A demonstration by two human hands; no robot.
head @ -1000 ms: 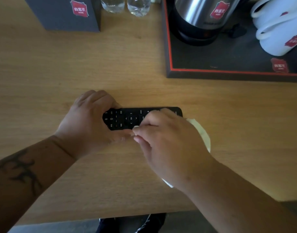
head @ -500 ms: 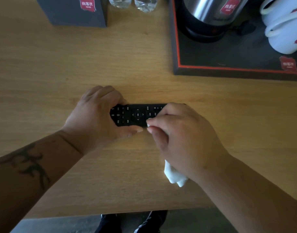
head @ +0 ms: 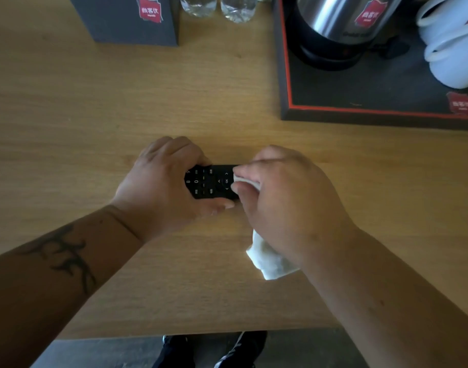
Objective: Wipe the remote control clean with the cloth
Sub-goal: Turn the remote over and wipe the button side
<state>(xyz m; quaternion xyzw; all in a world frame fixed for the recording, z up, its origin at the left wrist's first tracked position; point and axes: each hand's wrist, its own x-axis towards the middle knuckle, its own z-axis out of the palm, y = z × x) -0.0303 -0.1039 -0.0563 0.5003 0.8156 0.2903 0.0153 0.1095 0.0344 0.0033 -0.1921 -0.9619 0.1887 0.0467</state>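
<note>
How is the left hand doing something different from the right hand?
The left hand grips one end of the black remote control to steady it; the right hand holds the white cloth instead. The left hand's thumb lies along the remote's near edge, while the right hand's fingertips press cloth onto the buttons. Both hands are bare and rest over the wooden table.

Head camera, one wide-angle view, looking forward and steeply down from above the counter.

I see only this single view, so nothing overlaps with a second one. It sits close over both hands, left hand and right hand, near the frame's centre. The counter's near edge and shoes on the floor show at the bottom; a tray, kettle and gray box are cut off at the top.
</note>
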